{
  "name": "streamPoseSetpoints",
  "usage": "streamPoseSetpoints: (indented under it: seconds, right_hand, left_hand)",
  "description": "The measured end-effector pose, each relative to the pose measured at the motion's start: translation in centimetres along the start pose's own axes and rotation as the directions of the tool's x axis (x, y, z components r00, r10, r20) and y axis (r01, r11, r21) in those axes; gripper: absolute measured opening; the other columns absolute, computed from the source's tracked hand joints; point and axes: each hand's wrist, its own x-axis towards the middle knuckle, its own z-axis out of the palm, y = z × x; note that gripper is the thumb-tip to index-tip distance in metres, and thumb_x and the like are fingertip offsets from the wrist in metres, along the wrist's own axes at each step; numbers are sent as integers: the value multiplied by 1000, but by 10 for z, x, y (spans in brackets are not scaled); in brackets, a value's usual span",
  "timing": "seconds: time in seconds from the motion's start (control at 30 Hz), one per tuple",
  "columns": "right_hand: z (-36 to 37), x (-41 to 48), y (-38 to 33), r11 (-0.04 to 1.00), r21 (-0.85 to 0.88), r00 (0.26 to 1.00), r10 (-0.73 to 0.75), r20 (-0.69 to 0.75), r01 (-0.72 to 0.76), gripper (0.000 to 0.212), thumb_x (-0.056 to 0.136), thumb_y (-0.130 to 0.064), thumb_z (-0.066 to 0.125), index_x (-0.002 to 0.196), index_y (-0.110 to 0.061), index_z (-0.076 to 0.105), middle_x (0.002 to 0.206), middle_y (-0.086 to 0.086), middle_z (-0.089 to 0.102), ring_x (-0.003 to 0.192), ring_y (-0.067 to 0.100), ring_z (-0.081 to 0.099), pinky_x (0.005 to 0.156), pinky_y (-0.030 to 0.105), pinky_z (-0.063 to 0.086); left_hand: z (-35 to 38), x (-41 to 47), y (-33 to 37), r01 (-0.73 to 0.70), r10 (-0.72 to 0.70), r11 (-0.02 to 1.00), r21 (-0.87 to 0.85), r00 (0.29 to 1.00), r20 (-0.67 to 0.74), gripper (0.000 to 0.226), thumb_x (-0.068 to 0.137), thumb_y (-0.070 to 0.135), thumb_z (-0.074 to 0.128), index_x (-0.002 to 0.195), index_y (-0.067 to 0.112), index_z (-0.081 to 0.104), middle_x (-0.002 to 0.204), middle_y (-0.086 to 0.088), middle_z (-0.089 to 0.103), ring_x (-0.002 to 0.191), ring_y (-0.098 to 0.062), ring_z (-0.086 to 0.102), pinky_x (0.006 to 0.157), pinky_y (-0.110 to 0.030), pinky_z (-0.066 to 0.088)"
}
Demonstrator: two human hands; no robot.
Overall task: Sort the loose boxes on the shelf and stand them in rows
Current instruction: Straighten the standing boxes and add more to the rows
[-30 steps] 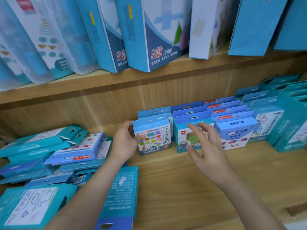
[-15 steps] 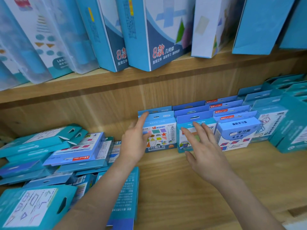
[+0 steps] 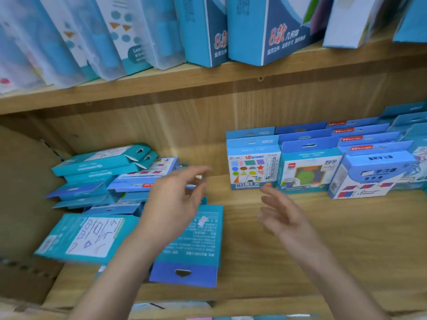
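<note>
Blue boxes stand in rows on the wooden shelf (image 3: 346,239) at the right; the leftmost front one is a shapes box (image 3: 253,168), with a green-picture box (image 3: 309,173) and a blue-topped box (image 3: 369,179) beside it. A loose pile of flat boxes (image 3: 101,179) lies at the left, with a teal box (image 3: 85,237) and another face-down teal box (image 3: 198,245) in front. My left hand (image 3: 178,199) hovers over the pile, fingers relaxed, holding nothing. My right hand (image 3: 284,215) is open in the air before the shapes box, apart from it.
An upper shelf board (image 3: 208,86) carries tall blue and white boxes (image 3: 265,31) standing on edge. The wooden back panel (image 3: 184,135) shows between pile and rows. A side wall (image 3: 20,192) closes the shelf at the left.
Both hands have drawn back from the standing shapes box. My left hand swung left over the loose pile; my right hand pulled toward me. The view shifted left.
</note>
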Motion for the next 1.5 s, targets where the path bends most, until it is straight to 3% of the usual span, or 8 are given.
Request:
streamPoseSetpoints:
  seconds: [0.2, 0.37, 0.47, 0.6, 0.77, 0.87, 1.13, 1.5]
  right_hand:
    - [59, -13, 15, 961, 119, 955, 222, 196, -248, 38, 90, -12, 61, 111, -42, 53, 106, -9, 68, 86, -4, 64, 74, 20, 51]
    - [79, -5, 12, 936, 180, 946, 274, 175, -304, 50, 89, -9, 61, 129, -34, 44, 98, -1, 73, 73, -3, 67, 55, 11, 46]
    - [85, -2, 11, 944, 166, 956, 269, 116, -286, 54, 88, -9, 63, 129, -38, 43, 90, 6, 71, 71, 4, 69, 53, 10, 46]
    - [77, 0, 9, 951, 164, 962, 247, 120, -264, 53, 88, -7, 62, 122, -46, 51, 95, 2, 73, 77, 7, 70, 57, 13, 50]
    - [55, 6, 4, 919, 201, 940, 322, 108, -338, 31, 89, -11, 52, 100, -30, 74, 91, -4, 75, 73, 12, 69, 55, 22, 50]
    - [44, 7, -1, 896, 218, 920, 357, 164, -387, 33, 96, -30, 40, 103, -24, 72, 57, 5, 62, 39, 14, 46, 37, 19, 32]
    - [7, 15, 0, 980, -195, 957, 82, 278, -28, 63, 70, -76, 58, 86, -18, 76, 84, 1, 75, 78, 15, 69, 77, 36, 51]
    - [11, -4, 13, 982, 181, 996, 35, 86, -50, 36, 76, -38, 60, 100, -13, 69, 89, 7, 74, 77, 16, 66, 66, 24, 50]
  left_hand:
    - [-15, -86, -37, -44, 29, 989, 143, 994, 106, 28, 84, 45, 54, 106, 32, 65, 102, 19, 70, 93, 4, 62, 82, -14, 46]
    - [1, -122, -54, -195, 41, 891, 410, 934, 354, 92, 59, 77, 52, 138, 31, 42, 140, 10, 49, 128, -8, 42, 98, -28, 46]
    - [6, -126, -59, -204, 26, 850, 486, 937, 348, 94, 53, 50, 80, 138, 32, 42, 142, 3, 48, 128, -17, 48, 92, -30, 48]
    - [6, -127, -68, -123, 41, 918, 376, 975, 217, 85, 55, 9, 79, 131, 31, 47, 139, 4, 52, 125, -18, 52, 91, -37, 53]
    - [3, -113, -56, -101, 88, 979, 179, 993, 78, 39, 85, 45, 53, 122, 35, 50, 132, 13, 54, 123, -5, 46, 106, -16, 33]
    - [-2, -96, -32, 130, -129, 991, -31, 991, 29, 30, 83, 56, 57, 106, 40, 48, 105, 25, 62, 95, 6, 59, 79, -10, 47]
    - [16, -61, -3, 425, -503, 655, -624, 862, 59, 34, 84, 42, 52, 104, 15, 56, 75, -1, 74, 65, -15, 71, 49, -28, 53]
    - [40, -68, 1, 600, -596, 346, -721, 734, 325, 31, 83, 29, 64, 112, 21, 59, 91, -5, 75, 81, -24, 71, 75, -39, 52]
